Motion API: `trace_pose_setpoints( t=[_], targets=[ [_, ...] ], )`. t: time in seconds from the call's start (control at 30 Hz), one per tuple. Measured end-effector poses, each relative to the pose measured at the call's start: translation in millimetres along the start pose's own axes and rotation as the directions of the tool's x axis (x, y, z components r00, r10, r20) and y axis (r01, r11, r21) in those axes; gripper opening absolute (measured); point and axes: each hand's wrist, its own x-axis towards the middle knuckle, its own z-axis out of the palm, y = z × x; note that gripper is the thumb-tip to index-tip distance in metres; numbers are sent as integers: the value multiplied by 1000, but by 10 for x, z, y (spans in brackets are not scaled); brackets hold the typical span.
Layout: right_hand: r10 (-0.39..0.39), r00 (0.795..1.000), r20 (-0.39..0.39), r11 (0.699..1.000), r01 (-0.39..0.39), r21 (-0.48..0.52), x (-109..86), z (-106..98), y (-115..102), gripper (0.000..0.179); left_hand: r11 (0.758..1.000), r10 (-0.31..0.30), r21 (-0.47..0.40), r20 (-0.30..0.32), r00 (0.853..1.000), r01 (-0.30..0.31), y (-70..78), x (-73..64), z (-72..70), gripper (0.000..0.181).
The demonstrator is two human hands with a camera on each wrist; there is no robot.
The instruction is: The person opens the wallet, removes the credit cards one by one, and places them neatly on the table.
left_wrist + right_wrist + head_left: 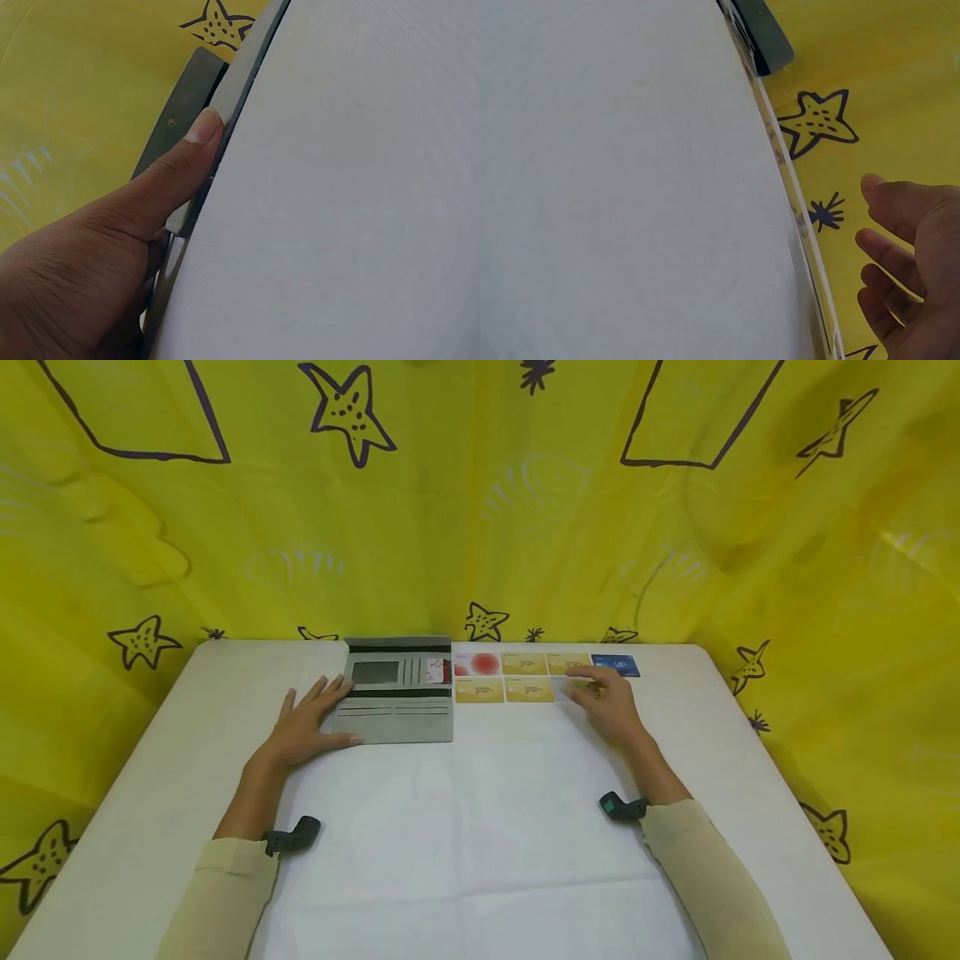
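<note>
A grey wallet (393, 727) lies unfolded at the back of the table, with card slots and a dark window. My left hand (307, 727) rests on its left side, fingers spread; the left wrist view shows the thumb (199, 135) on the wallet's near edge. To the right are cards in two rows: a white and red card (477, 664), several gold cards (480, 691) and a blue card (622, 666). My right hand (607, 706) is over the right end of the near row, partly hiding a pale card (560, 689). In the right wrist view, its loosely bent fingers (889, 255) hold nothing.
A red and white card (437, 671) sits in one of the wallet's slots. White cloth covers the table (450, 827). Behind and at both sides hangs a yellow curtain (450, 543) with starfish drawings. Each wrist bears a small dark camera (292, 837).
</note>
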Motion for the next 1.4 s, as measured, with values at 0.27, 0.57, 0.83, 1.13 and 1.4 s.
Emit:
trace_pose_setpoints(
  t=[0.27,0.57,0.83,1.13,1.4],
  targets=[
    [-59,998,34,993,62,-98,105,100,-153,33,1000,-15,1,3,1000,15,-2,-7,-2,99],
    [-86,990,110,990,97,-100,185,226,-323,40,1000,-25,8,11,1000,25,-14,-12,-25,100],
    [-97,978,182,983,123,-135,269,383,-413,43,1000,-25,9,18,1000,25,-22,3,-37,101],
    [-96,971,217,979,131,-154,351,572,-520,44,1000,-27,0,15,1000,27,1,18,-29,102],
    [-101,962,253,972,150,-182,447,751,-598,45,1000,-30,2,23,999,30,-22,38,-7,104]
  ],
)
